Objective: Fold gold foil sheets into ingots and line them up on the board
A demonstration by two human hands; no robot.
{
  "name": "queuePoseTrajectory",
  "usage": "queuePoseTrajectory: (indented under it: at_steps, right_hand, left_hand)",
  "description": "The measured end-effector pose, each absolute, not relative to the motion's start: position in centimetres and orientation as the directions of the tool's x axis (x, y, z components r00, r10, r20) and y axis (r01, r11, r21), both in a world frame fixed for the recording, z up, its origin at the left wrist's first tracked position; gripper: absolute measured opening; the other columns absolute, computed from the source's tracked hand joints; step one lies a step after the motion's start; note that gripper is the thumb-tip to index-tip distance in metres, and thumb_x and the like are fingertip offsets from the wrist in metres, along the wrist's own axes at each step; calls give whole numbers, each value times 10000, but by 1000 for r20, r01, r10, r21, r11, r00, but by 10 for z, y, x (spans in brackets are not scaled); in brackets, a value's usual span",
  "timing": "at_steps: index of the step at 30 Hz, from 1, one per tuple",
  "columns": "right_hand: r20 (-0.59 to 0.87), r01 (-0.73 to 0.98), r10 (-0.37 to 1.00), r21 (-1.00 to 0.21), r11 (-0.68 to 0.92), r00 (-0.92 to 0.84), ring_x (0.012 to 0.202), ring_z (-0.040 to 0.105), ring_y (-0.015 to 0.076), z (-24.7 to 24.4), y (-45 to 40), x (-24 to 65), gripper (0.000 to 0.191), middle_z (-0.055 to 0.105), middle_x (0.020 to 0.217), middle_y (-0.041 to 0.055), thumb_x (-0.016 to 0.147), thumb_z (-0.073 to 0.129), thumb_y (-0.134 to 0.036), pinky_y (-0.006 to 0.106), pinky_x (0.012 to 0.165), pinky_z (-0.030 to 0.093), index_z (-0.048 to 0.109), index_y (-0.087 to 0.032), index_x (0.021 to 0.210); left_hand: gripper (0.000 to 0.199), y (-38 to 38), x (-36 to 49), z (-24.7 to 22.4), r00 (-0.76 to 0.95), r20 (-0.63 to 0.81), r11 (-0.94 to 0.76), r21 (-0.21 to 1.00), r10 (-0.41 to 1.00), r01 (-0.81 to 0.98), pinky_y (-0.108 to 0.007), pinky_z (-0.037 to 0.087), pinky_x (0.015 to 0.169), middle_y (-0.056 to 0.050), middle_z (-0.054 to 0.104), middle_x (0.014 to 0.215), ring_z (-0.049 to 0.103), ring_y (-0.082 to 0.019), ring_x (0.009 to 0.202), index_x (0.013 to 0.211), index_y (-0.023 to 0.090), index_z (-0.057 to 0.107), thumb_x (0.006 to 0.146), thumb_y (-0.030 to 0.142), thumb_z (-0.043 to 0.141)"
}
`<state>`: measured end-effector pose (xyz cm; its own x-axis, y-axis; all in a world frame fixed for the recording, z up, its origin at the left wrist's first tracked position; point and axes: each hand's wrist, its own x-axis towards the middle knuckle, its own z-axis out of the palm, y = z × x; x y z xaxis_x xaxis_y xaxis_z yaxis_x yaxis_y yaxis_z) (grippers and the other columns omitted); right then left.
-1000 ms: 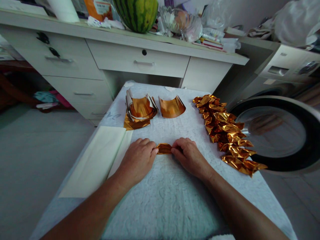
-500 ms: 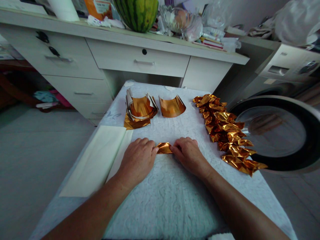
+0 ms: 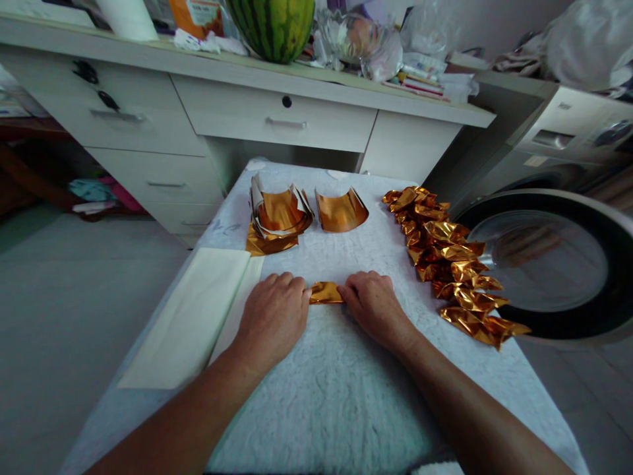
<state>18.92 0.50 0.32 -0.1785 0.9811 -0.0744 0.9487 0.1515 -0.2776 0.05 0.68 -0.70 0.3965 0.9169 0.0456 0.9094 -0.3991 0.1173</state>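
Observation:
A small folded piece of gold foil paper (image 3: 326, 293) lies between my hands over the cloth-covered table (image 3: 321, 396). My left hand (image 3: 277, 310) pinches its left end, fingers closed. At the right end, my right hand (image 3: 370, 300) is closed on it the same way. Beyond them stand a curled stack of gold foil sheets (image 3: 279, 212) and, beside it, a single curved gold sheet (image 3: 342, 211). To the right runs a row of folded gold foil pieces (image 3: 452, 254), overlapping one another. Pale yellow paper (image 3: 190, 316) lies flat to the left of my left hand.
Behind the table is a white desk (image 3: 277, 125) with drawers, bearing a watermelon (image 3: 271, 26), a glass bowl (image 3: 353, 36) and plastic bags. An open washing machine door (image 3: 544, 257) stands close to the table's right edge.
The foil piece between my hands looks slightly turned, its shine altered. Both hands keep their grip in nearly the same place. The other papers have not moved.

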Motion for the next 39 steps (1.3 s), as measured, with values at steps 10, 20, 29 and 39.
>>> queuePoseTrajectory:
  at_steps: [10,20,29,39]
  right_hand:
    - [-64,957,986,-259,131,-152,798,577,194,0,8,189,311,694,807,39,951,549,-383,326,707,268,662,-185,740]
    - [-22,939,991,-324,118,-133,783,554,194,-5,6,188,211,664,788,36,925,596,-317,327,730,284,621,-178,769]
    - [85,818,927,-447,362,-365,885,526,179,-7,6,187,200,620,892,34,935,501,-92,313,793,328,669,-193,895]
    - [47,879,961,-393,270,-274,891,507,198,-5,1,178,121,613,931,39,942,525,-209,335,795,325,638,-194,902]
  left_hand:
    - [226,7,0,-8,365,29,-366,101,931,925,-393,431,777,-86,646,845,596,-267,842,846,182,605,957,273,430]
    - [135,7,-1,-8,369,32,-370,156,929,916,-379,435,737,-63,617,829,581,-251,808,924,173,573,945,185,440]
    - [416,9,-1,-16,505,124,-505,432,854,747,-332,458,820,-37,567,942,544,-194,896,1075,244,668,848,-3,422]
    - [164,13,3,-11,425,83,-407,496,901,767,-326,461,817,-40,572,904,570,-193,872,941,205,674,928,241,514]
